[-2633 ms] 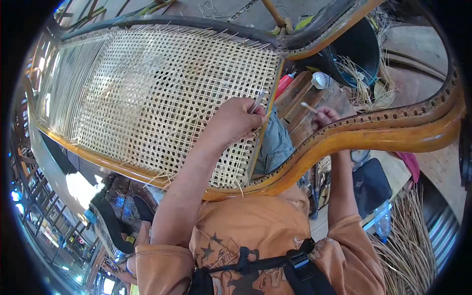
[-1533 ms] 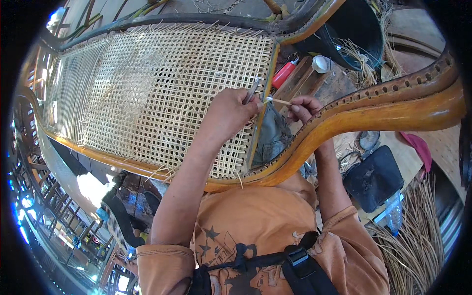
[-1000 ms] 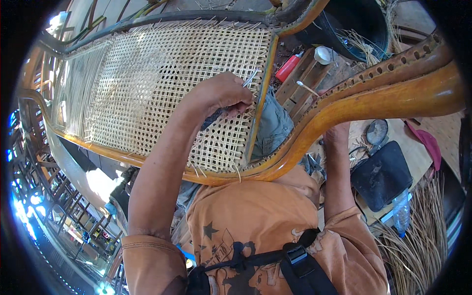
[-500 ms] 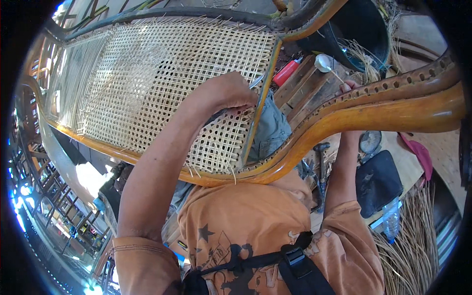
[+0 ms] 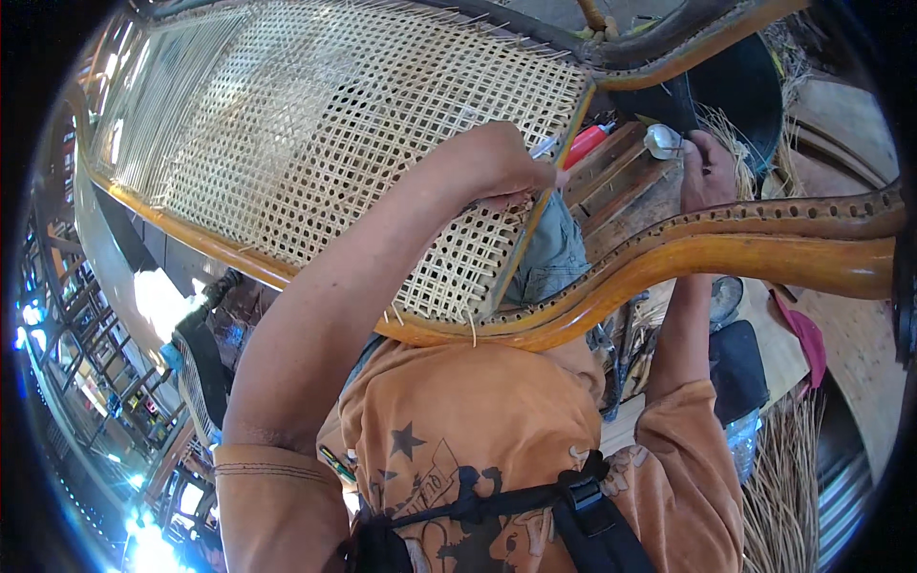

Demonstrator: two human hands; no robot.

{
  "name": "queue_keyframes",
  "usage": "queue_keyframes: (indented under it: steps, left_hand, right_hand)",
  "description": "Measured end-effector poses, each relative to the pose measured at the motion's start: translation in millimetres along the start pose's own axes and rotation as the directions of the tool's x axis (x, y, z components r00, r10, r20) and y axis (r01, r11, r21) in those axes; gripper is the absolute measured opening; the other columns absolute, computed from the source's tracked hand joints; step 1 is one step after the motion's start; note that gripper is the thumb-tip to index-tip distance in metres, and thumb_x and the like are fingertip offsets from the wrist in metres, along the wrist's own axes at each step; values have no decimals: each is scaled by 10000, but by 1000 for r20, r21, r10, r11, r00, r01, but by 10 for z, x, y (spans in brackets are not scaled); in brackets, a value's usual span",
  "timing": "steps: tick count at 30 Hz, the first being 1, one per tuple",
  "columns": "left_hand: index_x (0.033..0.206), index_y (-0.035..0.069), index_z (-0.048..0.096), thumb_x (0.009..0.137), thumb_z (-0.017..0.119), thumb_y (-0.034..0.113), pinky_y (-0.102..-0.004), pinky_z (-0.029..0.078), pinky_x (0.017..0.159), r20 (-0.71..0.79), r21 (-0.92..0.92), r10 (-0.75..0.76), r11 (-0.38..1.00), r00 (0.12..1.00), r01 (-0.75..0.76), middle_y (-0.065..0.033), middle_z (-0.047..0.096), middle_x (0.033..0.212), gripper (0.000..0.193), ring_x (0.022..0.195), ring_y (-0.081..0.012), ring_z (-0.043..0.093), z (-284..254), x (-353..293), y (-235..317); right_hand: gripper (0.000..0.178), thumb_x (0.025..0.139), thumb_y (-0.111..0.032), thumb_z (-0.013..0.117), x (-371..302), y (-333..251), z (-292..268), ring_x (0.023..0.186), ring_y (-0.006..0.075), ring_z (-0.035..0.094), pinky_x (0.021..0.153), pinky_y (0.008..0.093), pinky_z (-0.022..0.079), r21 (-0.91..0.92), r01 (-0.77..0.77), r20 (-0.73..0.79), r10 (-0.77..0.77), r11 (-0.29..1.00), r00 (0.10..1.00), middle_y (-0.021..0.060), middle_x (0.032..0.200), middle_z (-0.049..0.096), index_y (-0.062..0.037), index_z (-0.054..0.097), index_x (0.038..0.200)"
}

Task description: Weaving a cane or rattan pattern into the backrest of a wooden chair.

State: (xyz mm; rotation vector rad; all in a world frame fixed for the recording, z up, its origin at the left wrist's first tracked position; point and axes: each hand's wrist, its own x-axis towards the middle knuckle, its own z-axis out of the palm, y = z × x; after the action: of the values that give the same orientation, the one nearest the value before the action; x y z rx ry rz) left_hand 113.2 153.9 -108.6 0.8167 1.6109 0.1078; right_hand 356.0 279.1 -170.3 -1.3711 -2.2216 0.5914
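Note:
A woven cane panel (image 5: 315, 134) stretches across a wooden frame, with loose strand ends along its borders. My left hand (image 5: 511, 167) is closed at the panel's right end, over the weave beside the edge rail. A thin tool with a pale, shiny tip (image 5: 543, 147) sticks out of it; its grip is hidden by my fingers. Beyond the curved front rail, my right hand (image 5: 709, 170) pinches a thin stick (image 5: 674, 149). The stick's end reaches into a small white cup (image 5: 661, 141) on the wooden slats.
The curved rail (image 5: 764, 253) with a row of holes crosses in front of my right forearm. A red bottle (image 5: 586, 143) lies by the slats (image 5: 621, 177). Behind my right hand stands a dark bucket (image 5: 740, 95). Cane strands (image 5: 778, 477) are bundled at lower right, near a pink cloth item (image 5: 802, 339).
My right hand has moved up to the white cup, taking the stick's end into it. My left hand stays at the panel's right end. The whole view has shifted slightly.

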Motion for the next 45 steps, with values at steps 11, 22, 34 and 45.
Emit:
queue_keyframes:
  steps: [11,22,34,45]
  left_hand:
    - [888,31,577,806,577,233,-469,471,697,-393,426,23,891,919,159,-176,616,823,218,802,-363,607,243,-794,-344]
    - [935,62,568,794,600,156,-428,488,690,-440,463,53,869,896,175,-148,597,881,172,826,-318,609,296,-951,-503]
    - [925,42,542,778,601,120,-428,483,693,-436,502,131,857,890,120,-146,605,913,176,853,-315,607,304,-1028,-543]
    - [812,17,548,803,503,188,-478,466,680,-278,442,34,892,960,96,-197,597,742,177,736,-383,597,126,-1019,-673]
  right_hand:
    - [136,812,-97,646,-445,-714,375,796,236,619,697,310,493,534,227,371,-467,815,803,92,865,631,-69,642,946]
    - [147,845,-131,613,-568,-824,441,784,282,620,668,339,500,528,106,431,-373,843,822,110,861,611,-91,633,984]
    - [150,844,-128,619,-583,-797,448,793,277,625,673,328,503,497,116,460,-374,860,805,119,879,615,-78,631,986]
    - [151,819,-99,648,-605,-790,478,784,253,624,681,312,505,521,129,393,-371,844,841,107,848,622,-58,638,964]
